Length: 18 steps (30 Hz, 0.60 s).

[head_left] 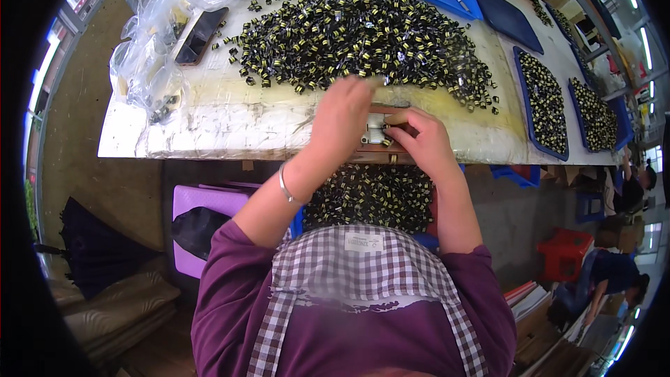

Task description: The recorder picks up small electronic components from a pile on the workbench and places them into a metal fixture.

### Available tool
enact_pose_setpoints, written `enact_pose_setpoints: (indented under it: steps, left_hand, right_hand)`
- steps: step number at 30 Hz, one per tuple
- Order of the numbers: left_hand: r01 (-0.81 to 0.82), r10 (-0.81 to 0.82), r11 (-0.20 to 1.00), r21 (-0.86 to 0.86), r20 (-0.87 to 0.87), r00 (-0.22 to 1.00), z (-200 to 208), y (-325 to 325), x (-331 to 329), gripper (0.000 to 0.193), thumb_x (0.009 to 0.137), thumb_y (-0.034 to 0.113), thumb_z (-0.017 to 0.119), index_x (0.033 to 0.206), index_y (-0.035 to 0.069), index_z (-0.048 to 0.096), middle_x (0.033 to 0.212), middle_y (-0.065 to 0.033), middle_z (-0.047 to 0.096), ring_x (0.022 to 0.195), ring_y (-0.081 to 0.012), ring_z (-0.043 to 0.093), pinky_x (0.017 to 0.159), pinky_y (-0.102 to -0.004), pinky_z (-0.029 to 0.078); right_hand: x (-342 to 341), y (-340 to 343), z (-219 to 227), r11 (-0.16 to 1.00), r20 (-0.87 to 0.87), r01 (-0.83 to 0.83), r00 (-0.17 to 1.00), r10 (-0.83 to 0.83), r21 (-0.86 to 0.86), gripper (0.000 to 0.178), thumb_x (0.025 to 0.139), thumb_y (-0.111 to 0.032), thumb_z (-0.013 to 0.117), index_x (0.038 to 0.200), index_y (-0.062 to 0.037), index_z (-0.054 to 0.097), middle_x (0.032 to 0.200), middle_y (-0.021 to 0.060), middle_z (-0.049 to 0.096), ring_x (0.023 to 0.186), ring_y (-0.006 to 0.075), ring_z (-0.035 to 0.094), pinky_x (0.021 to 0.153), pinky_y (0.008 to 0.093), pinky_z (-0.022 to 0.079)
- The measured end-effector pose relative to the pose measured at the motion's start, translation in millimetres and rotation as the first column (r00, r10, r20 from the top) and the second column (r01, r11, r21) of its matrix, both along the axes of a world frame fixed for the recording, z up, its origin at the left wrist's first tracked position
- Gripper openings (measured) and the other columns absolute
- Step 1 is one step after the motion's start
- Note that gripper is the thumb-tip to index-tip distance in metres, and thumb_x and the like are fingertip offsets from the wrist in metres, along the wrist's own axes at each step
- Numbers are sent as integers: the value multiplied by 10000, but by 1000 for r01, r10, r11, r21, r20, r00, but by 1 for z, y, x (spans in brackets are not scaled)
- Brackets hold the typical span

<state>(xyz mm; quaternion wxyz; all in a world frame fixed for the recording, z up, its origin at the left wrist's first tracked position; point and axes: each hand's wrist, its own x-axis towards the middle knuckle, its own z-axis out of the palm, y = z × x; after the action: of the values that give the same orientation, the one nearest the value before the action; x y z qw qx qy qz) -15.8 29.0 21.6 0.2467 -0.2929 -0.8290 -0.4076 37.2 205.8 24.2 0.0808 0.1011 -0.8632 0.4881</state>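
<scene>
Purple long-sleeved top is worn, sleeves pushed up past elbows. Purple-and-white checked apron [363, 265] is seen over it, white label patch at 12 o'clock. Thin silver bangle [284, 187] on left wrist.

1. A long, worn white worktable [230, 122] spans the view.
2. A large heap of small black-and-yellow components [363, 35] lies on its middle.
3. Crumpled clear plastic bags [150, 56] and a dark phone [202, 35] lie at its left end.
4. Blue trays [544, 101] of components sit at its right end.
</scene>
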Motion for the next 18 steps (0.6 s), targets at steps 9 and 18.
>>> enact_pose_setpoints:
  steps: [9, 18]
  left_hand:
    - [-93, 85, 994, -64, -113, 990, -7, 4, -36, 113, 826, 66, 655, 935, 40, 643, 937, -110, 595, 886, -313, 573, 783, -403, 475]
    - [-71, 71, 997, -24, -15, 997, -21, -1, 5, 109, 846, 74, 650, 947, 35, 641, 987, -123, 611, 895, -327, 597, 775, -405, 493]
  right_hand:
    - [8, -11, 3, 978, -108, 98, 991, -79, 183, 127, 784, -43, 743, 897, -30, 685, 819, 40, 619, 590, 121, 523, 561, 258, 427]
    - [9, -12, 2, 973, -82, 133, 989, -120, 188, 129, 778, -80, 740, 890, -65, 676, 832, 73, 644, 646, 234, 610, 602, 335, 479]
